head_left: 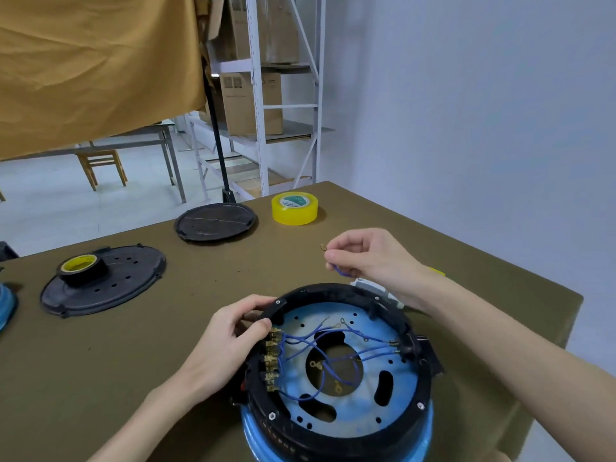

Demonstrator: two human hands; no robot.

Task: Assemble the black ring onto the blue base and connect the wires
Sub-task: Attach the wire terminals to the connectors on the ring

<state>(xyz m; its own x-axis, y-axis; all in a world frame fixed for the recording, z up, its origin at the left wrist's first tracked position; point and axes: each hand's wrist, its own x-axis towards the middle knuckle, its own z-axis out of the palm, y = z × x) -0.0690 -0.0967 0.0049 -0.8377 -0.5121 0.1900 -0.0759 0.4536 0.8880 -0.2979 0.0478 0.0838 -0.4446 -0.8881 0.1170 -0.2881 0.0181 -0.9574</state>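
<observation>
The black ring (336,438) sits on the blue base (353,408) at the near edge of the table. Several blue wires (320,345) run from brass terminals (271,361) on the ring's left inner side across the base's centre hole. My left hand (226,341) grips the ring's left rim by the terminals. My right hand (363,258) is raised behind the ring and pinches a loose blue wire (338,270) with a small brass end (322,246) sticking out above the fingers.
On the olive table (200,288) lie a black perforated disc (103,281) with a black tape roll (81,268) on it, a second black disc (216,221), and a yellow tape roll (294,208). A blue part (6,305) shows at the left edge. Table edges fall off behind and right.
</observation>
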